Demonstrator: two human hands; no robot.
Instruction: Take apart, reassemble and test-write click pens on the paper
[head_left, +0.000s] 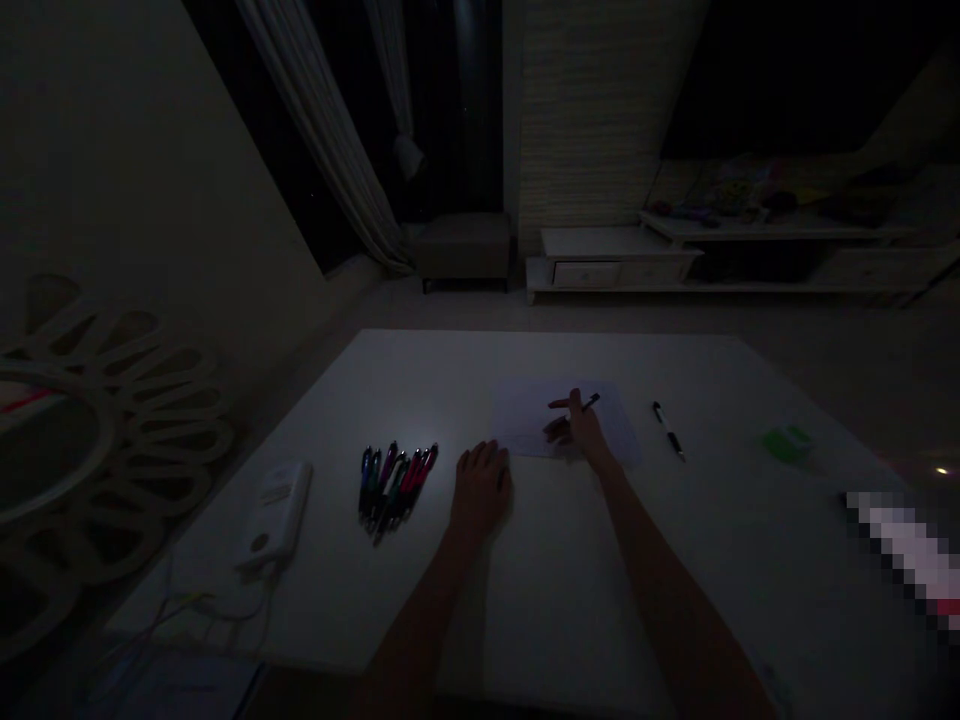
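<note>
The room is dim. My left hand (480, 490) rests palm down on the white table (570, 590), holding nothing, just right of a bunch of several multicoloured click pens (395, 487) lying side by side. My right hand (577, 425) hovers over or touches a sheet of white paper (540, 415) and holds a dark pen (592, 402) between its fingers. To its right lies a black-and-white pen (667, 430), apart from the paper.
A green object (787, 443) sits toward the table's right side. A white corded device (277, 510) lies near the left edge, with cables trailing off the table. An ornate round mirror (60, 440) stands left. A pixelated patch covers the right edge.
</note>
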